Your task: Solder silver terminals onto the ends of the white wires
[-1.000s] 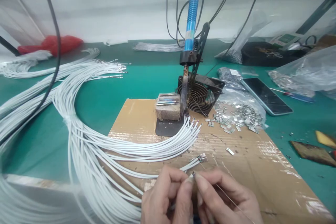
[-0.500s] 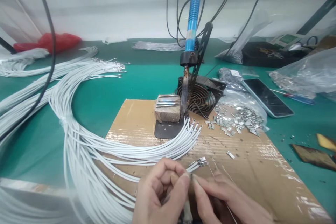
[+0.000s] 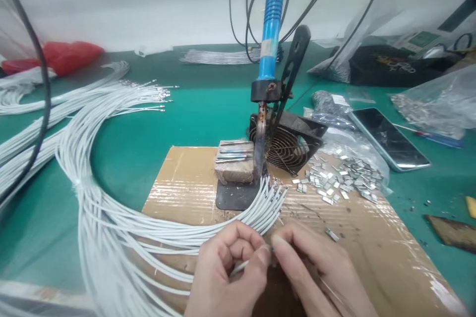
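Observation:
My left hand point(image 3: 230, 270) is closed around a white cable point(image 3: 240, 268), which shows between its curled fingers. Thumb and forefinger pinch near the cable's end, and that end is hidden by the fingertips. Almost touching them, my right hand point(image 3: 316, 270) is closed in a pinch. A thin silvery wire point(image 3: 332, 291) runs out along its palm; what the fingertips grip is too small to make out. Just behind both hands lies a bundle of white cables point(image 3: 178, 225), its tips fanned out by the stand's black base point(image 3: 234, 197).
A blue-handled soldering iron point(image 3: 272, 25) stands tip-down beside a block point(image 3: 234, 171) with metal rods. Behind are a fan point(image 3: 288, 146), small metal pieces point(image 3: 334, 178) and a phone point(image 3: 390, 136). Cardboard point(image 3: 372, 252) covers the bench; more cables point(image 3: 85, 94) lie left.
The metal-tipped cable ends that showed behind my fingers are out of sight. My right hand has shifted and turned slightly, still near the left. The view has moved a little.

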A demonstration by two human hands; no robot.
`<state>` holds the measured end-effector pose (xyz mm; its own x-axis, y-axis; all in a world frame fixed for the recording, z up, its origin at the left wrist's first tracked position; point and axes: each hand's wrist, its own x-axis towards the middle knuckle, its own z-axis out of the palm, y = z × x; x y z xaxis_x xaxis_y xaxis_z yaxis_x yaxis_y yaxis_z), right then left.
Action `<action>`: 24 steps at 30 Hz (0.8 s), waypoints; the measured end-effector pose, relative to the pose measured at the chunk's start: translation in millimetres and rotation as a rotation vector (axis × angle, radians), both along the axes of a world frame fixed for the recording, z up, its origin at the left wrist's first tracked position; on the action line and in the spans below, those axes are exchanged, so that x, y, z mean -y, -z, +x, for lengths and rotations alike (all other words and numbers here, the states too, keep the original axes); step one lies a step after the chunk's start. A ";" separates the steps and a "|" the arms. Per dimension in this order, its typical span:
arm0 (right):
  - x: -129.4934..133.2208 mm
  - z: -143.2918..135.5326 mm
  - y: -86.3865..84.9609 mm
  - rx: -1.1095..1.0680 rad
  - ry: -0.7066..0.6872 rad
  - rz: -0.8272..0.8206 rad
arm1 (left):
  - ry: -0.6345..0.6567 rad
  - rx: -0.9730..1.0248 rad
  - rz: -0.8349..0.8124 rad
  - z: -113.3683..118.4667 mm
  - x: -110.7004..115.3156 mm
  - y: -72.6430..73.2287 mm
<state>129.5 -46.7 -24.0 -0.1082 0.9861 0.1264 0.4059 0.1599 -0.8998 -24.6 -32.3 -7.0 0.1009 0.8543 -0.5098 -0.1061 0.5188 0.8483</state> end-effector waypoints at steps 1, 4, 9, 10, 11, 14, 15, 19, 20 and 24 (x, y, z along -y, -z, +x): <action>-1.7 -1.9 0.9 -0.001 -0.030 0.014 | 0.007 -0.002 -0.003 0.0 -1.4 -0.5; -4.4 -8.4 2.1 -0.046 -0.046 0.014 | 0.032 0.010 -0.023 -0.4 -4.7 -1.6; -4.0 4.4 1.9 -0.059 0.032 -0.056 | 0.036 -0.005 -0.059 -1.7 -8.2 -6.0; -3.1 14.6 3.7 -0.001 0.095 -0.026 | 0.012 -0.028 -0.050 -2.2 -9.0 -7.1; -1.7 27.0 6.6 0.080 0.198 0.026 | -0.021 -0.055 -0.033 -2.7 -9.7 -8.3; 4.4 67.2 21.2 0.402 0.425 0.204 | -0.109 -0.120 0.024 -3.1 -11.5 -10.7; 6.8 78.0 27.2 0.448 0.431 0.199 | -0.121 -0.130 0.032 -2.7 -11.9 -11.1; 16.7 97.7 50.2 0.573 0.363 0.232 | -0.150 -0.159 0.043 2.4 -12.9 -12.9; 19.0 98.8 55.0 0.581 0.349 0.233 | -0.159 -0.171 0.048 3.8 -13.3 -13.5; 24.4 98.7 66.3 0.554 0.404 0.145 | -0.171 -0.190 0.057 7.3 -15.3 -16.8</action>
